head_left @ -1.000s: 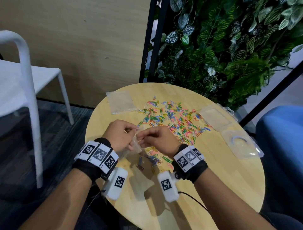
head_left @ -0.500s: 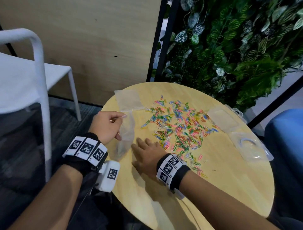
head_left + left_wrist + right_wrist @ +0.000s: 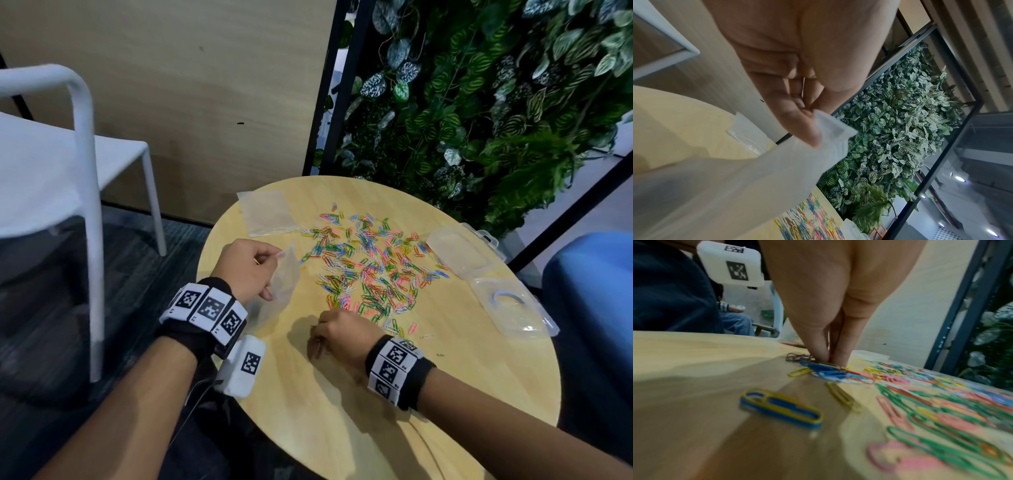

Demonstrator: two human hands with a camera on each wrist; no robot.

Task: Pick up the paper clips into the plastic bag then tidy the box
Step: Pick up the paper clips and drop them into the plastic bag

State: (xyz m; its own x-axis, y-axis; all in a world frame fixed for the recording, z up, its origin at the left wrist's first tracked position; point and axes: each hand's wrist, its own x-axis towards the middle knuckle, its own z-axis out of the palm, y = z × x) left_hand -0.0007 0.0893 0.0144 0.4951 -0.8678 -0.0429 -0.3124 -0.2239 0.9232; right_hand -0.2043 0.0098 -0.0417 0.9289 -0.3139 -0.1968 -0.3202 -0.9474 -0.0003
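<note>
**Clips being gathered at the near edge of the heap, bag held ready**

Nearest the viewer, the right hand (image 3: 342, 334) is set down on the round pale wooden table (image 3: 342, 411) with its fingers (image 3: 818, 347) drawn together and pressed, tips down, onto a small bunch of blue and yellow paper clips (image 3: 824, 369). A pinch is evidently being formed, though whether the bunch is already gripped cannot be told. A blue-and-yellow pair of loose clips (image 3: 781, 408) lies on the wrist side of those fingertips, just behind them.

To the left of that hand, the clear, floppy plastic bag (image 3: 282, 277) is pinched at its top edge between thumb and forefinger of the left hand (image 3: 246, 267); the other fingers are curled in. The bag's long axis is judged to run from the pinched mouth, raised and turned towards the heap, down and back to the bottom, which sags towards the table edge below the left wrist.

Beyond the right fingertips, the scattered heap of multicoloured paper clips (image 3: 370, 263) is spread, with no common direction among the clips. Past the left fingers a second flat clear bag (image 3: 267, 212) lies on the table. Farthest to the right, the open transparent plastic box (image 3: 459, 250) and its clear lid (image 3: 510, 305) lie just beside the heap.

The picking step is judged to be in hand and far from done. The next move calls for the pinched bunch to be lifted and carried to the bag's mouth, which should be kept open.
</note>
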